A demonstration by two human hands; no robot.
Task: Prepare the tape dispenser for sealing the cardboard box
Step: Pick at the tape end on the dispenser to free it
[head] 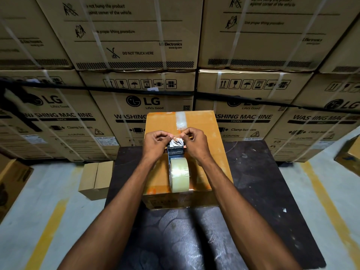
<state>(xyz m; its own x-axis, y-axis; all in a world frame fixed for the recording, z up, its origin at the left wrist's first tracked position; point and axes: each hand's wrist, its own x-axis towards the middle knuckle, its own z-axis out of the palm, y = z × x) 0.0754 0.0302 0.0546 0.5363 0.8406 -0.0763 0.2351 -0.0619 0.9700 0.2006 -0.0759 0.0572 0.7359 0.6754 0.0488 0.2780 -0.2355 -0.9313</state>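
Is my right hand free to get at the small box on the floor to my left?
Probably not: the right hand is pinching tape at the dispenser, and the small box lies beyond the left arm.

Cardboard box (161,121): matt brown corrugated board, orange-tinted top; strip of glossy clear tape (181,119) at 12 o'clock, wrinkled. Tape roll (179,174): translucent yellowish plastic film, glossy, smooth. Tape dispenser (176,150): dark frame, matt, plastic or metal not distinguishable. Free tape end (176,142) between fingers (171,136): clear, shiny, crinkled. Worktop (259,188): dark, dull, scuffed, pale flecks; glossy wrinkled film over its 6 o'clock portion. Stacked cartons (136,36) at 12 o'clock: matt kraft board, black print, translucent plastic straps. Floor (39,191): pale, matt, worn yellow painted lines.
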